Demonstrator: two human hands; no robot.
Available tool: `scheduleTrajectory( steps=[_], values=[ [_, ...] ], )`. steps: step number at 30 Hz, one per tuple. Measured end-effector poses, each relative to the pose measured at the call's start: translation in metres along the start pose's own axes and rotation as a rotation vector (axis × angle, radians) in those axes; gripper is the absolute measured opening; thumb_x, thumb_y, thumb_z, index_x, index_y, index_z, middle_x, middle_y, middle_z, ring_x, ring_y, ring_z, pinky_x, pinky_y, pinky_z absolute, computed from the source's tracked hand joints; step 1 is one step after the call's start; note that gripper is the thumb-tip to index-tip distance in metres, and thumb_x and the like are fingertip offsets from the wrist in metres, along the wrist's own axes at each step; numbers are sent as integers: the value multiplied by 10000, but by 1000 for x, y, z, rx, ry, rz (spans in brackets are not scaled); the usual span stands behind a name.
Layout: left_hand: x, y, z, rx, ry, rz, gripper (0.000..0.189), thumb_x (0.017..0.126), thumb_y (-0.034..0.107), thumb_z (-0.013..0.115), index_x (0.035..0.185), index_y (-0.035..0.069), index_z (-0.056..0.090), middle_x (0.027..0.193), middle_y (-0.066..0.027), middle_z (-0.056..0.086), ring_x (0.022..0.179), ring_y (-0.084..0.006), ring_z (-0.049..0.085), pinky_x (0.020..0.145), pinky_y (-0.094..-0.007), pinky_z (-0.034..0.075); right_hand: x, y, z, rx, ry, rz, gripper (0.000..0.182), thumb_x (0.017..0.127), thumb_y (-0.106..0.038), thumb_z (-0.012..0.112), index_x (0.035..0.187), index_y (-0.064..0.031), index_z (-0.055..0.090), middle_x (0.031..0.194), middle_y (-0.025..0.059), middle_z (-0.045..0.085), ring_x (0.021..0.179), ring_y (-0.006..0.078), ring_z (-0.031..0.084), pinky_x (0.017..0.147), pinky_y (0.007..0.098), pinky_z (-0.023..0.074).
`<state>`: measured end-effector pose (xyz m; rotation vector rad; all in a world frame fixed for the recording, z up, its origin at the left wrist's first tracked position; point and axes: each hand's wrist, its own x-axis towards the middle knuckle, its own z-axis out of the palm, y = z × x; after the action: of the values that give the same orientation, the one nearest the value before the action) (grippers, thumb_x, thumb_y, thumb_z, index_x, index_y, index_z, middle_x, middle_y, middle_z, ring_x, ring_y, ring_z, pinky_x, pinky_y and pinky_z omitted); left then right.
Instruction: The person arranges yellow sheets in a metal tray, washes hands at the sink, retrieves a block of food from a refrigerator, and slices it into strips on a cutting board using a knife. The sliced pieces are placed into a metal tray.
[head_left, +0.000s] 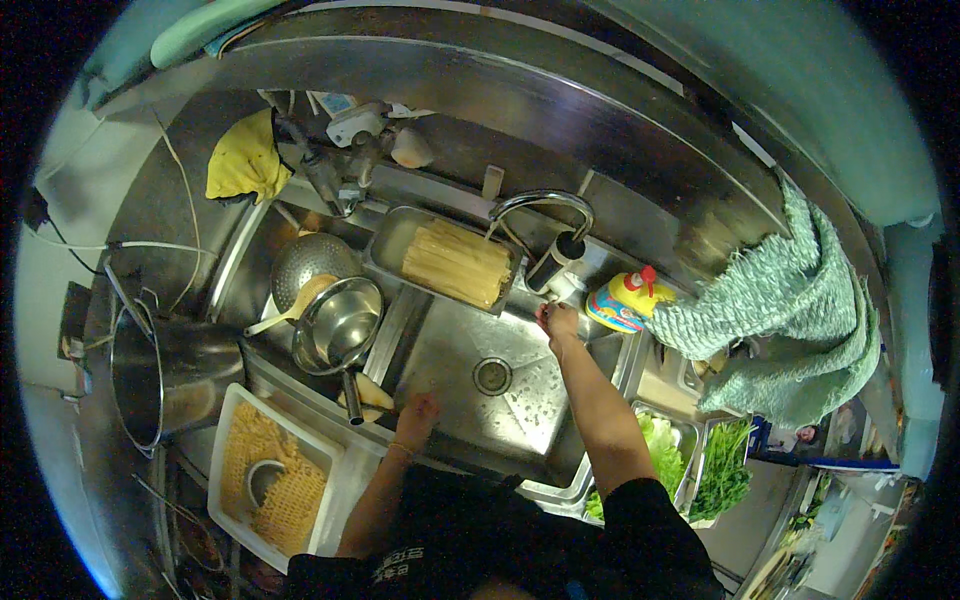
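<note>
My right hand (559, 321) reaches over the back right of the steel sink basin (450, 345), its fingers curled close to a small white item (564, 286) at the foot of the faucet (545, 271). Whether the fingers touch or hold anything is not clear. Low over the basin's front left side is my left hand (417, 414), blurred and dim. A round drain (493, 376) lies between the hands on the wet basin floor. Across the basin's back left rests a rectangular steel pan (369, 257), with pale yellow flat strips (456, 262) in cloudy liquid.
Left of the basin are a steel saucepan (337, 326), a perforated colander (311, 262) and a large pot (187, 379). A white bin (217, 480) holds yellow food. To the right stand a yellow detergent jug (630, 301), green towels (757, 300), lettuce (660, 442) and leafy greens (718, 469).
</note>
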<state>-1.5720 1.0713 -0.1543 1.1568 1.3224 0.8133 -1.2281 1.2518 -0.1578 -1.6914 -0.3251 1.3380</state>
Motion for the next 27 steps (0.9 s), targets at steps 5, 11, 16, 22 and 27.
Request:
scheduleTrajectory(
  steps=[5, 11, 16, 22, 27],
  values=[
    [3, -25, -8, -29, 9, 24, 184, 924, 219, 551, 909, 36, 562, 757, -48, 602, 706, -159, 569, 667, -305, 465, -14, -19, 20, 7, -49, 42, 95, 930, -111, 466, 953, -71, 549, 832, 30, 630, 693, 129, 629, 586, 266, 527],
    [-5, -7, -6, 30, 45, 7, 180, 913, 216, 566, 922, 36, 572, 711, -62, 591, 673, -164, 568, 663, -302, 471, -72, -48, 37, 0, -12, 62, 117, 930, -174, 497, 990, -85, 543, 846, 20, 634, 722, 127, 633, 594, 275, 515],
    [0, -26, 6, 6, 23, 21, 191, 905, 220, 583, 985, 47, 595, 766, -90, 641, 718, -198, 626, 675, -320, 493, -129, -79, 29, 6, 3, 102, 300, 930, -352, 516, 1104, -108, 533, 993, 33, 645, 901, 137, 614, 698, 330, 472],
    [-10, -32, 8, 33, 3, 30, 244, 894, 247, 599, 1026, 42, 604, 819, -127, 674, 759, -241, 663, 692, -350, 506, -127, 7, -13, 17, 2, 179, 405, 932, -416, 521, 1188, -102, 508, 1050, 49, 619, 886, 158, 586, 667, 318, 437],
    [-29, 6, -17, 469, -23, 47, 278, 885, 254, 610, 1062, 41, 606, 868, -141, 674, 812, -259, 662, 736, -368, 506, -227, 24, -8, -36, 29, 266, 292, 922, -289, 565, 1136, -91, 542, 981, 29, 607, 815, 150, 578, 637, 308, 458]
  ],
)
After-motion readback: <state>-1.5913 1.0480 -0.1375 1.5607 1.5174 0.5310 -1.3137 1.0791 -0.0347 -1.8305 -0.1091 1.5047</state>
